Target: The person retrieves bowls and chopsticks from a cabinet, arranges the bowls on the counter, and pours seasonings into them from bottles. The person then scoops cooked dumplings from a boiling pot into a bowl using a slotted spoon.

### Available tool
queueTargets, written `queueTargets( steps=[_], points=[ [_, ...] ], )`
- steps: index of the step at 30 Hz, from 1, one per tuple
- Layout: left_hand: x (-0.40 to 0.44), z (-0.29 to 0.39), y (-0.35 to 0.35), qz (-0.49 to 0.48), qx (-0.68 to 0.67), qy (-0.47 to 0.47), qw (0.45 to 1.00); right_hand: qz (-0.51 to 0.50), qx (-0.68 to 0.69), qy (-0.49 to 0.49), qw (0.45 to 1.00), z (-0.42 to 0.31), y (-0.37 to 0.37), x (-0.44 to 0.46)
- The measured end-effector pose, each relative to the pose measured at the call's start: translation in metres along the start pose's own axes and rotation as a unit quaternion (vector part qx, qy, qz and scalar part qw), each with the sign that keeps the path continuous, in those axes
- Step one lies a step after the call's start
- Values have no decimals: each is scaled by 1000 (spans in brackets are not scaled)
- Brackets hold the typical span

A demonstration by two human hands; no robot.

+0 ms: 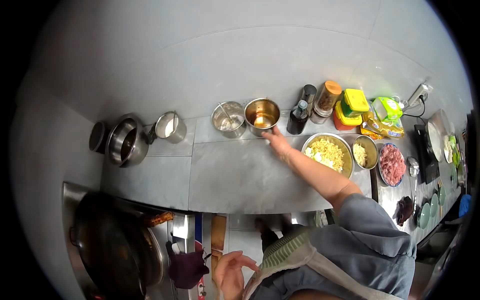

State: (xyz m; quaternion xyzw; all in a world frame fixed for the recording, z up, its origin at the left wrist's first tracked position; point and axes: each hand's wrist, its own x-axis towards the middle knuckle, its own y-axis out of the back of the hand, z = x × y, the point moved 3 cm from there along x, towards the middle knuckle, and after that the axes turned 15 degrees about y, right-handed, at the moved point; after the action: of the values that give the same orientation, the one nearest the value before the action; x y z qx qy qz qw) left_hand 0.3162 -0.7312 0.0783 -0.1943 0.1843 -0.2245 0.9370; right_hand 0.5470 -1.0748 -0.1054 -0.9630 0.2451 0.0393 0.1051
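My right hand (278,143) reaches across the counter and holds the near right side of a round metal pot (263,114) with brown liquid inside. Left of that pot stands another metal pot (228,120) with a utensil and white residue in it. A dark glass bottle (298,119) is to the right of my right hand. Beside my right forearm sits a large metal bowl of yellow and white food (326,154). Low in the view, my left hand (233,274) hangs in front of the apron, fingers apart and loosely bent, holding nothing.
At left are a metal bowl (128,142), a pot of white powder (171,128) and a large dark wok (107,245). At right are yellow-lidded tubs (355,102), a small bowl (365,151), raw meat (392,164), green bowls (424,216) and a black appliance (426,155).
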Motion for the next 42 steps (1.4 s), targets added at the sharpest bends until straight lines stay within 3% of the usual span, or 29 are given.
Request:
queueTargets(
  steps=[5, 9, 13, 16, 18, 28, 31, 33, 37, 42],
  points=[
    [24, 13, 21, -6, 17, 26, 999, -16, -9, -12, 1000, -8, -39, -11],
    [44, 19, 29, -36, -34, 51, 997, 8, -59, -49, 997, 0, -18, -19],
    [60, 21, 34, -6, -44, 31, 999, 195, 3, -65, 979, -31, 30, -36],
    [71, 19, 36, -32, -14, 40, 999, 193, 13, -4, 981, -19, 70, -5],
    [77, 20, 33, -38, -13, 42, 998, 325, -45, 16, 944, -7, 87, 14],
    [91, 10, 35, -20, -1, 53, 998, 260, -13, 20, 965, 0, 57, 22],
    [95, 9, 33, -18, -1, 61, 998, 211, -61, 35, 975, -1, 45, 25],
    [98, 10, 28, -27, -15, 57, 998, 179, -33, -5, 983, -3, 43, 22],
    [101, 1, 27, -10, -21, 82, 996, 263, -79, -25, 961, -11, 74, 20],
    [107, 2, 20, -8, -16, 69, 997, 313, -108, 83, 940, -16, 120, 46]
  ],
)
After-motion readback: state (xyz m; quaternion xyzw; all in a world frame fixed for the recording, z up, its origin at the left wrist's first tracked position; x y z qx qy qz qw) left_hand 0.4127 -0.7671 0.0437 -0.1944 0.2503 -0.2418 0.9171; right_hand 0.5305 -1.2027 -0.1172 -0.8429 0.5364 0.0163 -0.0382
